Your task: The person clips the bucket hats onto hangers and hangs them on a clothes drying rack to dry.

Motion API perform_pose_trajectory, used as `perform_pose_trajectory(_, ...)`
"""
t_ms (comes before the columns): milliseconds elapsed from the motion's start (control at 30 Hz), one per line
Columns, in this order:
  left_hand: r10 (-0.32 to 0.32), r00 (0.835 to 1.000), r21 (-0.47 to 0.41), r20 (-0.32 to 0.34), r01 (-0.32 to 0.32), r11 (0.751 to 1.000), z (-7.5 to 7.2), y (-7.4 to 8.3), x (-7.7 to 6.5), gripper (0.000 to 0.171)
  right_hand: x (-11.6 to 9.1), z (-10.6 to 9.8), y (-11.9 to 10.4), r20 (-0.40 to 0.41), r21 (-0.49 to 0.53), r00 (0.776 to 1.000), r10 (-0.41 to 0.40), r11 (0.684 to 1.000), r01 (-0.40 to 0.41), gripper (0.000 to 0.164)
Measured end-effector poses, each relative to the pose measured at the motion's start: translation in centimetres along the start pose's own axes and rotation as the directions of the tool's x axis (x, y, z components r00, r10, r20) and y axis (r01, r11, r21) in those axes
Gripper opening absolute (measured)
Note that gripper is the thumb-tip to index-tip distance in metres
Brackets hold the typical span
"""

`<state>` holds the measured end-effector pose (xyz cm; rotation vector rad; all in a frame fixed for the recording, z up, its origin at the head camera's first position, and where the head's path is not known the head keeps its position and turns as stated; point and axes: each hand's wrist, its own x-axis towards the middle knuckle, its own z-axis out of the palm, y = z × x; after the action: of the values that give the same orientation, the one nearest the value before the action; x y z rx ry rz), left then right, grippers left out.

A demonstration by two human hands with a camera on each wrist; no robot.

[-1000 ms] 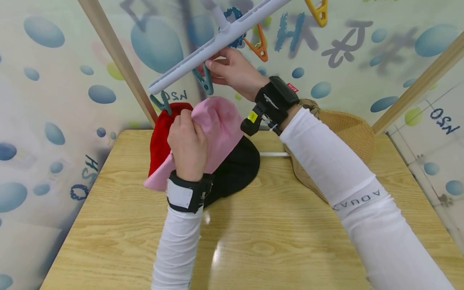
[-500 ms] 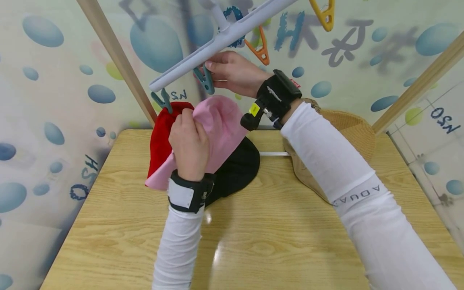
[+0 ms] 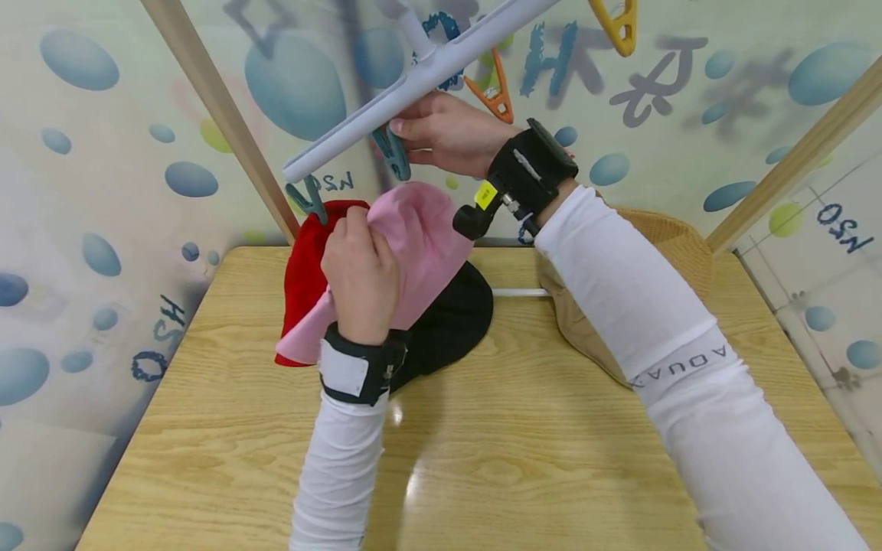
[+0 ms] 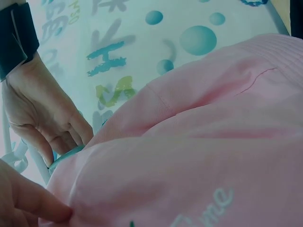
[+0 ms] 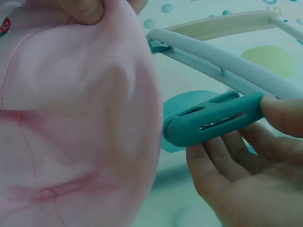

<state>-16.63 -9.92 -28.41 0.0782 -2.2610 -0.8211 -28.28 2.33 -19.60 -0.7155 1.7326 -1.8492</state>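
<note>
The left hand [image 3: 360,275] pinches the pink hat [image 3: 420,245] at its edge, with the thumb and fingers closed on the cloth. The hat spreads to the right of this hand, and its brim comes out also on the left side, in front of the red hat [image 3: 301,264]. Farther and to the right, the right hand [image 3: 451,136] pinches a teal clip [image 3: 393,154] between thumb and fingers, just under the hanger [image 3: 386,103]. The clip is very near the hat's edge; whether they touch, I cannot tell. The hanger's bar passes closely above the right hand, so the room there is narrow. A second clip [image 3: 306,200] hangs up and left of the left hand, at the red hat's top. The black hat [image 3: 448,329] lies right of the left wrist. The right forearm crosses before a tan hat [image 3: 579,325] and a straw hat [image 3: 675,245]. Between the two forearms, a wide piece of desk [image 3: 496,467] extends toward the person.
</note>
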Motion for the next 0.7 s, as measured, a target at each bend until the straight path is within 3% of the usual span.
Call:
perform_pose_trajectory(500,0.000,1.000,0.011,-0.016,0.000,1.000,-0.31,0.18,-0.28,0.024,-0.64,0.63,-0.46,-0.018,0.040,1.000,-0.003,0.999,0.004,0.032)
perform_pose_trajectory(700,-0.004,1.000,0.009,-0.027,0.004,1.000,-0.40,0.44,-0.18,0.026,-0.90,1.08,-0.78,-0.076,0.037,0.997,-0.008,0.999,0.011,0.029)
